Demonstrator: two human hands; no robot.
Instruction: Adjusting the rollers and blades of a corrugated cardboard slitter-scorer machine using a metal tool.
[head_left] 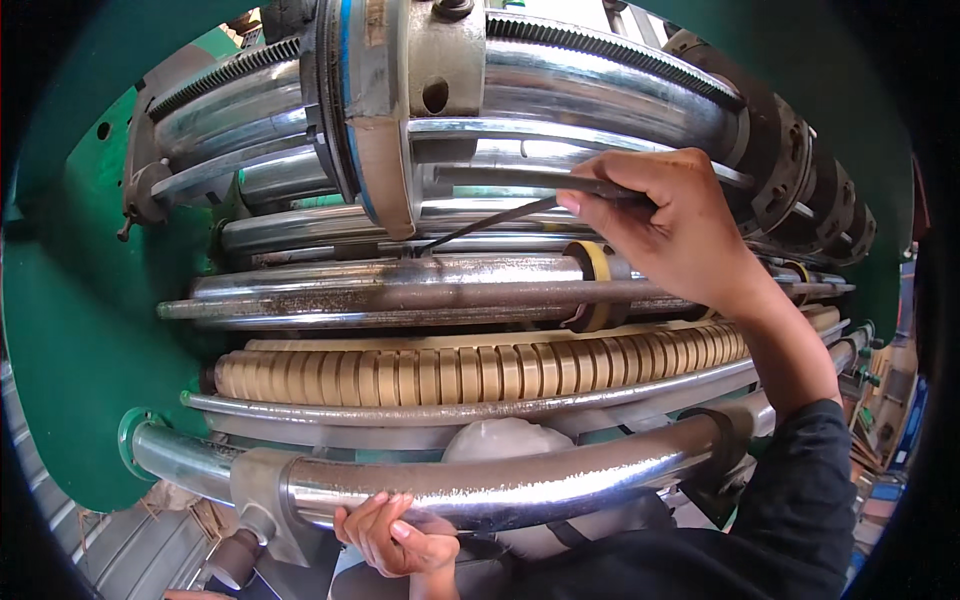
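My right hand (670, 215) is closed around a dark metal tool in front of the upper rollers. A thick dark bar (500, 178) runs left from the fingers, and a thinner dark rod (490, 222) slants down to a small fitting (420, 248) beside the pale disc (383, 180). Whether bar and rod are one piece I cannot tell. Low in the view, my left hand (395, 535) has its fingers loosely bent against the lower edge of the large chrome bar (500, 490). I see nothing held in it.
A row of tan ringed segments (480, 375) spans the machine, below a shaft with a yellow-edged collar (595, 285). Toothed racks (610, 55) line the upper rollers. A green side frame (90, 330) stands at left; a white rounded object (508, 440) shows behind the chrome bar.
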